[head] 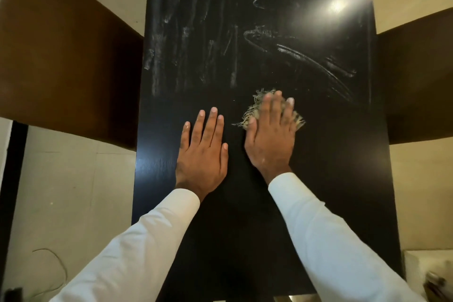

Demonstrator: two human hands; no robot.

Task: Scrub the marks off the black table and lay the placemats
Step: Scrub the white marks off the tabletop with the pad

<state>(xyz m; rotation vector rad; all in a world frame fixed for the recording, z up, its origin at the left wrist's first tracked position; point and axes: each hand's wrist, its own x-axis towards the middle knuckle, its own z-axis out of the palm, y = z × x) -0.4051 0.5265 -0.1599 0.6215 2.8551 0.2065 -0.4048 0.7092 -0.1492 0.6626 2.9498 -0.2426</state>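
**A:** Item one, scrubber point(256, 105): location and hold?

**B:** Under the right hand point(269, 135). The fingers are straight and the palm presses it flat onto the black table point(245, 228). Frayed fibres show past the fingertips and at either side of the hand. It is not pinched.

**A:** Handling?

**B:** Judged light, soft, springy and coarse, and likely to shed strands. Best pressed from above over its middle, not plucked by the fringe.

**A:** Left hand point(203, 152)?

**B:** Flat on the table just beside the right hand, fingers spread, holding nothing.

**A:** Marks point(306, 56)?

**B:** White smears beyond both hands' fingertips. Placemats: none in view.
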